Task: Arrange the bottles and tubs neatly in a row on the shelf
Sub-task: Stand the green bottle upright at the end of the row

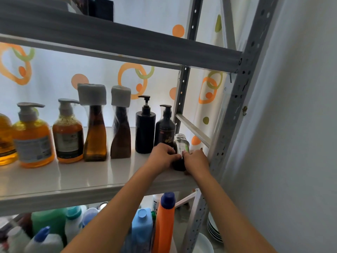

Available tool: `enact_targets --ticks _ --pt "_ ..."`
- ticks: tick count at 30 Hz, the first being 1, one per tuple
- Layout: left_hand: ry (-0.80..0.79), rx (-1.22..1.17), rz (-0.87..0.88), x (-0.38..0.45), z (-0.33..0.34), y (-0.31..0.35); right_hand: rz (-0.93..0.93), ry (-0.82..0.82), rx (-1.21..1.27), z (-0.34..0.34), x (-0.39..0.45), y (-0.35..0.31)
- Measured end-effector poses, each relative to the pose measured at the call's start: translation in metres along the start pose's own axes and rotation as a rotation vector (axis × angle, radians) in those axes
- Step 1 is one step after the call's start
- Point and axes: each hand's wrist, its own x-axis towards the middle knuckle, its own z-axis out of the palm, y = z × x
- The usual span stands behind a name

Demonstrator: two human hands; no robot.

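Note:
A row of bottles stands on the white shelf: orange pump bottles at the left, two amber bottles with white-wrapped tops, then two dark pump bottles. At the row's right end both my hands are on a small clear bottle with a label that sits above a dark round tub. My left hand grips it from the left, my right hand from the right. Which of the two each hand touches is partly hidden.
The grey perforated upright stands just right of my hands, with a wall beyond. An upper shelf hangs overhead. Below the shelf stand cleaning bottles, among them an orange one with a blue cap, and stacked plates.

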Motion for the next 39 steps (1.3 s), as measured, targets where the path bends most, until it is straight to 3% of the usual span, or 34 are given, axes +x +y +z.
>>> enact_targets --ticks 5,12,25,34,39 --pt "-0.014 -0.106 0.013 -0.018 -0.005 0.012 -0.001 0.054 0.263 0.001 -0.024 0.011" --pt "0.102 -0.405 0.093 -0.038 -0.017 0.026 -0.230 0.220 0.475 -0.003 -0.045 -0.001" --pt "0.392 -0.241 0.381 -0.071 -0.053 0.050 -0.401 0.137 0.702 -0.024 -0.065 -0.045" --pt "0.387 -0.187 0.358 -0.076 -0.050 0.043 -0.407 0.141 0.690 -0.021 -0.074 -0.040" --pt "0.424 -0.017 0.422 -0.076 -0.039 0.025 -0.369 0.108 0.653 -0.009 -0.073 -0.029"
